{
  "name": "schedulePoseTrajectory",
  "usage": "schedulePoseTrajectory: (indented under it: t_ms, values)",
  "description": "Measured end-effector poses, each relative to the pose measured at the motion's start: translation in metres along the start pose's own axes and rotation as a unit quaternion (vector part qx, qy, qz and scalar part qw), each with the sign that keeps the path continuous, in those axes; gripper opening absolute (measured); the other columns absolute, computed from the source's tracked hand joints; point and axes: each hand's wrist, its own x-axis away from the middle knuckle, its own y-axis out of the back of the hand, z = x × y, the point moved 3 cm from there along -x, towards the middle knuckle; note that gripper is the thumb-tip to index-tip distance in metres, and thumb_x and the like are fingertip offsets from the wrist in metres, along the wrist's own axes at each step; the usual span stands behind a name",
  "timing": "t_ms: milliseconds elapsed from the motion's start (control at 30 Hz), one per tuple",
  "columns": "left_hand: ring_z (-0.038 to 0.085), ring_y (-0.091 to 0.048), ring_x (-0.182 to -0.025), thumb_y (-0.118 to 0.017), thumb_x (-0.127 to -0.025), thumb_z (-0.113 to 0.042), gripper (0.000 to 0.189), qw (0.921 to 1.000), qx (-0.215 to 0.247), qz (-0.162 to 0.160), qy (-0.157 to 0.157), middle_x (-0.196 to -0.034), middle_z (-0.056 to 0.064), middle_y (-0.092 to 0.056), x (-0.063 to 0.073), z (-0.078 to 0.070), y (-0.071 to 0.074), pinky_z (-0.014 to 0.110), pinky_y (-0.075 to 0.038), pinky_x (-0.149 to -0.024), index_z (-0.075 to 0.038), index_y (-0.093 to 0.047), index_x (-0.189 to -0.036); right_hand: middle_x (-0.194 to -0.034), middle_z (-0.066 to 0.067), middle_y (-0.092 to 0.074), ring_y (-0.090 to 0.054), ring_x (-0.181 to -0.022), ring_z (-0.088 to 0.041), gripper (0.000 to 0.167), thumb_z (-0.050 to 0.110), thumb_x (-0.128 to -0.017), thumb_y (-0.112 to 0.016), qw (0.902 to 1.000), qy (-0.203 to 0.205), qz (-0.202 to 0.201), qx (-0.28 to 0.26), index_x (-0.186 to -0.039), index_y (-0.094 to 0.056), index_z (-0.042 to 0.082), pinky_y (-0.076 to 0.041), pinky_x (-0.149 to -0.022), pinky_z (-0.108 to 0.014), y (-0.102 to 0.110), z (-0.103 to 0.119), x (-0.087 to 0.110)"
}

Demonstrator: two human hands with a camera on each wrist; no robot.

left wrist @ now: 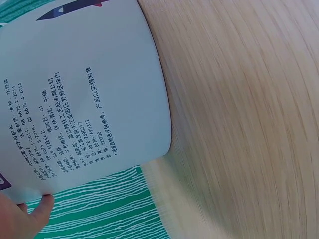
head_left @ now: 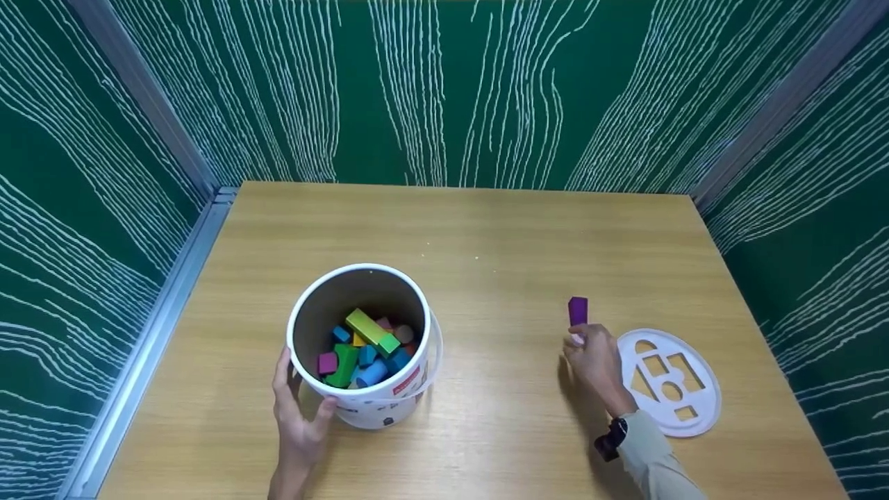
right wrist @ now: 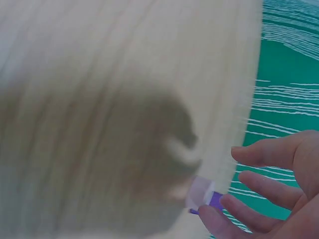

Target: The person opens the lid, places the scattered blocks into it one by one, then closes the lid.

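Observation:
A white bucket (head_left: 378, 410) stands upright on the table, with several coloured wooden blocks (head_left: 368, 347) inside. My left hand (head_left: 298, 430) rests against its outer left side, thumb and fingers spread; the left wrist view shows fingertips (left wrist: 45, 206) against the printed wall. To the right, my right hand (head_left: 596, 357) is at a purple block (head_left: 578, 310) on the table. In the right wrist view its thumb and index finger stand apart with nothing between them, and the lower fingertips overlap the block (right wrist: 215, 200). Whether they touch it, I cannot tell.
A white lid (head_left: 705, 413) with shaped cut-outs lies flat beside my right wrist. The bucket's handle (head_left: 439, 347) hangs down at its right. Green panels with white lines (head_left: 444, 97) surround the wooden table (head_left: 486, 278) at the back and both sides.

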Motion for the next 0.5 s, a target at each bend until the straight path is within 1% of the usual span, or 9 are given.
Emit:
schedulePoseTrajectory:
  t_ms: [33, 167, 267, 400, 500]
  values:
    - [0.026, -0.030, -0.134, -0.067, -0.081, -0.017, 0.082, 1.0000, 0.000, -0.001, -0.003, -0.151, 0.011, -0.028, 0.000, 0.000, 0.000, 0.024, -0.031, -0.107, -0.006, -0.021, -0.148, -0.098, -0.026, -0.063, -0.061, -0.091, -0.040, 0.026, -0.001, -0.073, -0.069, 1.0000, -0.002, -0.002, 0.000, -0.098, -0.069, -0.007, -0.050, -0.079, -0.050, -0.001, -0.002, 0.000]
    - [0.033, -0.032, -0.132, -0.068, -0.080, -0.020, 0.083, 0.9989, 0.023, -0.008, -0.040, -0.150, 0.015, -0.029, -0.001, 0.003, 0.000, 0.026, -0.032, -0.107, 0.003, -0.023, -0.146, -0.103, -0.027, -0.062, -0.059, -0.095, -0.043, 0.030, -0.003, -0.072, -0.067, 0.9999, -0.012, -0.011, 0.003, -0.101, -0.068, -0.008, -0.048, -0.082, -0.053, -0.004, -0.009, -0.001]
    - [0.036, -0.034, -0.130, -0.069, -0.080, -0.019, 0.082, 0.9974, 0.036, -0.013, -0.061, -0.149, 0.017, -0.030, -0.001, 0.005, 0.000, 0.026, -0.032, -0.107, 0.009, -0.024, -0.143, -0.104, -0.027, -0.061, -0.060, -0.095, -0.042, 0.030, -0.002, -0.073, -0.066, 0.9998, -0.017, -0.011, 0.007, -0.103, -0.067, -0.008, -0.048, -0.080, -0.053, -0.005, -0.013, -0.001]
    - [0.034, -0.033, -0.131, -0.068, -0.080, -0.018, 0.081, 0.9977, 0.031, -0.014, -0.059, -0.150, 0.014, -0.030, -0.001, 0.005, 0.000, 0.025, -0.032, -0.106, 0.010, -0.023, -0.142, -0.097, -0.025, -0.063, -0.060, -0.085, -0.036, 0.027, 0.000, -0.077, -0.067, 0.9997, -0.017, -0.008, 0.018, -0.104, -0.068, -0.007, -0.049, -0.073, -0.051, -0.006, -0.014, -0.002]
    - [0.033, -0.033, -0.131, -0.068, -0.080, -0.017, 0.082, 0.9984, 0.025, -0.011, -0.049, -0.151, 0.012, -0.029, -0.001, 0.005, 0.001, 0.025, -0.032, -0.107, 0.007, -0.023, -0.144, -0.090, -0.021, -0.062, -0.059, -0.080, -0.033, 0.024, 0.002, -0.078, -0.068, 0.9996, -0.019, -0.003, 0.023, -0.101, -0.069, -0.005, -0.048, -0.069, -0.049, -0.007, -0.016, -0.002]
